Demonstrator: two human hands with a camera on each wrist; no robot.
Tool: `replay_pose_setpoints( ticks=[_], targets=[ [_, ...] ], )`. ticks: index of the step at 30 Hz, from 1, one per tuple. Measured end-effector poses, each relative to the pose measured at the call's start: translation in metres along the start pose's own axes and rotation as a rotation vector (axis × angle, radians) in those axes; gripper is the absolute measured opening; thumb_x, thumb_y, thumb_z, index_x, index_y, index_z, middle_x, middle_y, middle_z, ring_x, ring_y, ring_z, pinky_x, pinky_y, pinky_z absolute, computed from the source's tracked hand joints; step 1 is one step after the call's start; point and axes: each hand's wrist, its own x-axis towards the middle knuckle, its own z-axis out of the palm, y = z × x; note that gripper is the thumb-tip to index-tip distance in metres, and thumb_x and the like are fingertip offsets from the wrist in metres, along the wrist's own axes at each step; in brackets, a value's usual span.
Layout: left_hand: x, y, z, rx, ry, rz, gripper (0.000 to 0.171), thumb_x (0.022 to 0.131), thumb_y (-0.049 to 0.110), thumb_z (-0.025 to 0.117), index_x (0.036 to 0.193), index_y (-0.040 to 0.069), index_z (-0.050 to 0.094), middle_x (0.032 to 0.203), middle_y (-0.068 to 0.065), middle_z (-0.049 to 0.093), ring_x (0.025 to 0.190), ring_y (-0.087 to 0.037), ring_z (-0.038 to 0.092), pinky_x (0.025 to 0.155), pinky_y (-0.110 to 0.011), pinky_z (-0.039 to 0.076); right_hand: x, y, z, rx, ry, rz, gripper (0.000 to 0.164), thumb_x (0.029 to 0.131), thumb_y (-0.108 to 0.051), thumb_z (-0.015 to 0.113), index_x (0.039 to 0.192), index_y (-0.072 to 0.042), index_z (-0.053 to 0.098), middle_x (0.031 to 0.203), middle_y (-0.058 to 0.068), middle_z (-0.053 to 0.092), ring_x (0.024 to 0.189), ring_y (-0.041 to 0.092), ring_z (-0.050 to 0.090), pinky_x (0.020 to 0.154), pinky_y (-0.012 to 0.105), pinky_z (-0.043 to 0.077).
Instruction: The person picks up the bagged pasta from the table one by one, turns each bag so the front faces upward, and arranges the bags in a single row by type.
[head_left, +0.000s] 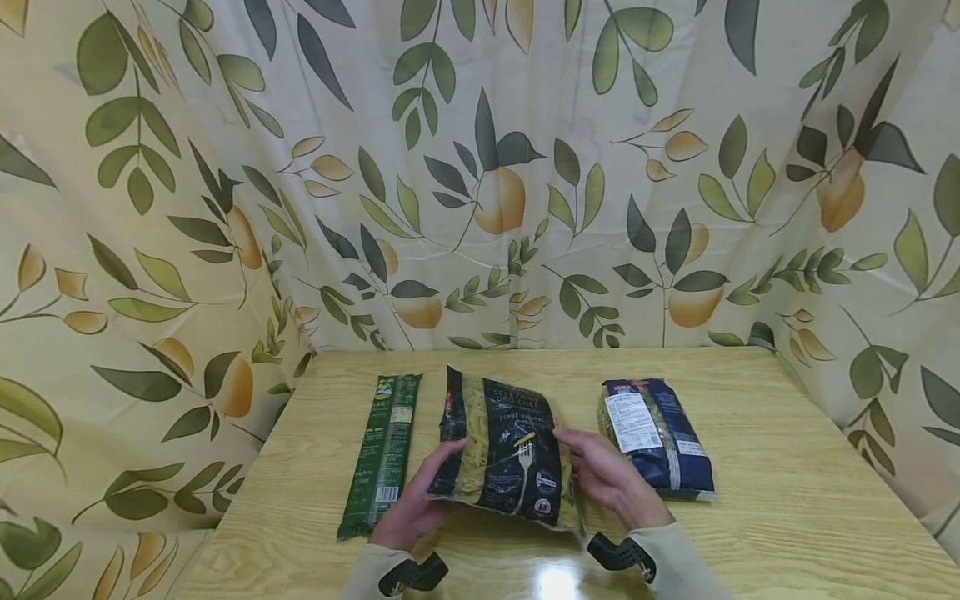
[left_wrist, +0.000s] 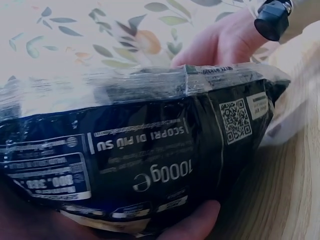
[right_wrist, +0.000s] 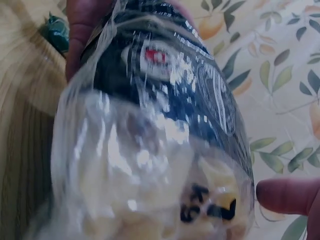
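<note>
A dark pasta bag [head_left: 501,442], labelled penne rigate and with clear strips showing the pasta, is held tilted above the table by both hands. My left hand [head_left: 417,502] grips its left edge, the thumb over the front. On the right edge, my right hand [head_left: 609,477] holds the bag with its thumb near the front face. The left wrist view gives the bag's black back [left_wrist: 150,145] with "1000g" print, and left fingers [left_wrist: 196,222] pressed against it. In the right wrist view the clear side [right_wrist: 150,165] shows pasta and "1 kg"; the right thumb [right_wrist: 290,196] lies beside it.
A long green spaghetti packet [head_left: 382,454] lies on the wooden table [head_left: 270,500] to the left. Right of the hands lies a dark blue pasta bag [head_left: 678,433] with a white label. A leaf-patterned curtain [head_left: 480,167] closes off the back and sides.
</note>
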Motion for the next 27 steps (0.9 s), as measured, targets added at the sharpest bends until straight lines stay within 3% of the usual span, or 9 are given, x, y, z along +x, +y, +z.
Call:
replay_pose_setpoints(
  ticks=[4, 7, 10, 13, 15, 17, 21, 27],
  targets=[
    [0.002, -0.002, 0.001, 0.172, 0.083, -0.011, 0.074, 0.096, 0.001, 0.067, 0.159, -0.002, 0.028, 0.168, -0.028, 0.016, 0.156, -0.045, 0.015, 0.126, -0.045, 0.028, 0.0, -0.001, 0.001, 0.031, 0.026, -0.006, 0.046, 0.109, -0.023, 0.049, 0.144, 0.003, 0.036, 0.119, -0.005, 0.061, 0.106, 0.006, 0.062, 0.094, 0.028, 0.053],
    [0.005, -0.002, 0.006, 0.013, 0.133, -0.113, 0.065, 0.104, 0.016, 0.059, 0.16, 0.002, 0.03, 0.166, -0.029, 0.017, 0.149, -0.042, 0.033, 0.12, -0.046, 0.039, 0.0, 0.0, 0.002, 0.045, 0.062, -0.012, 0.06, 0.109, -0.02, 0.048, 0.154, 0.008, 0.021, 0.128, 0.002, 0.054, 0.105, 0.005, 0.061, 0.092, 0.025, 0.054],
    [0.009, -0.002, 0.009, -0.126, 0.145, -0.169, 0.063, 0.108, 0.033, 0.05, 0.161, 0.004, 0.029, 0.155, -0.023, 0.04, 0.126, -0.024, 0.057, 0.105, -0.032, 0.052, 0.001, 0.0, 0.004, 0.056, 0.097, -0.023, 0.071, 0.109, -0.017, 0.046, 0.16, 0.012, 0.006, 0.147, 0.014, 0.041, 0.106, 0.003, 0.059, 0.09, 0.021, 0.053],
    [0.011, -0.002, 0.01, -0.162, 0.141, -0.176, 0.064, 0.108, 0.036, 0.049, 0.16, 0.003, 0.03, 0.153, -0.022, 0.043, 0.115, -0.014, 0.061, 0.097, -0.025, 0.055, 0.002, -0.001, 0.005, 0.058, 0.11, -0.034, 0.074, 0.11, -0.015, 0.044, 0.161, 0.011, -0.002, 0.165, 0.026, 0.018, 0.127, 0.014, 0.051, 0.089, 0.016, 0.051],
    [0.012, -0.002, 0.01, -0.173, 0.132, -0.184, 0.063, 0.108, 0.036, 0.048, 0.158, 0.002, 0.032, 0.149, -0.02, 0.049, 0.114, -0.013, 0.063, 0.096, -0.025, 0.055, 0.002, -0.002, 0.006, 0.057, 0.113, -0.043, 0.073, 0.109, -0.014, 0.044, 0.161, 0.01, -0.003, 0.169, 0.027, 0.007, 0.136, 0.02, 0.044, 0.089, 0.015, 0.05],
    [0.015, -0.001, 0.01, -0.176, 0.12, -0.189, 0.062, 0.108, 0.037, 0.048, 0.156, 0.0, 0.035, 0.143, -0.016, 0.056, 0.112, -0.013, 0.065, 0.094, -0.026, 0.056, 0.002, -0.003, 0.005, 0.062, 0.12, -0.049, 0.073, 0.109, -0.013, 0.044, 0.162, 0.008, -0.002, 0.171, 0.027, 0.005, 0.14, 0.021, 0.039, 0.089, 0.015, 0.05],
    [0.022, -0.001, 0.011, -0.219, 0.085, -0.205, 0.061, 0.107, 0.04, 0.046, 0.152, -0.001, 0.039, 0.113, 0.001, 0.071, 0.102, -0.011, 0.071, 0.087, -0.028, 0.06, 0.003, -0.003, 0.003, 0.075, 0.148, -0.07, 0.074, 0.108, -0.012, 0.047, 0.162, 0.007, -0.001, 0.171, 0.027, 0.007, 0.122, 0.008, 0.05, 0.09, 0.016, 0.052],
    [0.024, -0.002, 0.01, -0.21, 0.096, -0.218, 0.057, 0.108, 0.036, 0.043, 0.152, -0.001, 0.038, 0.114, 0.0, 0.071, 0.103, -0.013, 0.071, 0.09, -0.032, 0.061, 0.001, -0.005, 0.001, 0.103, 0.175, -0.068, 0.075, 0.107, -0.01, 0.05, 0.164, 0.004, 0.004, 0.168, 0.026, 0.019, 0.104, 0.002, 0.063, 0.089, 0.023, 0.056]
  ],
)
